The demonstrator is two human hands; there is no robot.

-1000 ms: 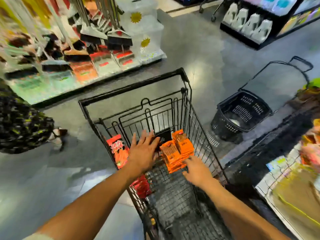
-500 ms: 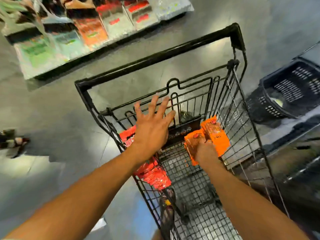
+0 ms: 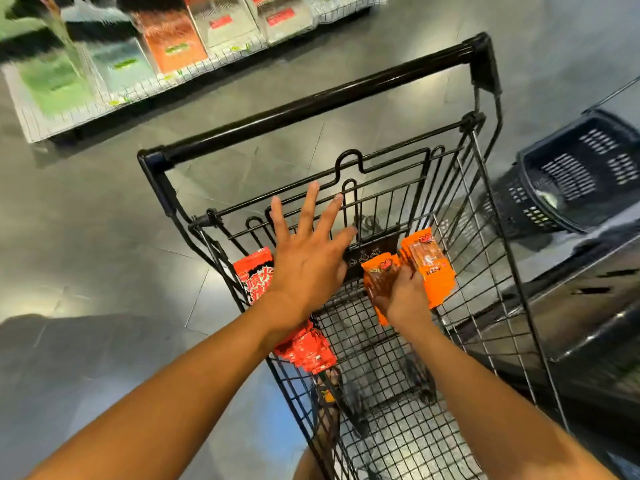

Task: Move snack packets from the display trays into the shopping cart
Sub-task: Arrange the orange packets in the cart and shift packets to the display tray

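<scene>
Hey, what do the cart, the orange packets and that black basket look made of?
Cart: likely metal wire, black coated, judging by its thin welded grid. Orange packets: glossy plastic film, given the glare and see-through window. Black basket: probably moulded plastic, matte, with slotted walls.

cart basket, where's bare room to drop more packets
Bare mesh down the middle of the cart, between the red packets on the left wall and the orange packets on the right. Crowded at the far end: left hand spread open, right hand gripping orange packets.

Bright light, sheen on the floor [image 3: 86, 220]; the shelves [image 3: 166, 46] seem motion-blurred.
</scene>
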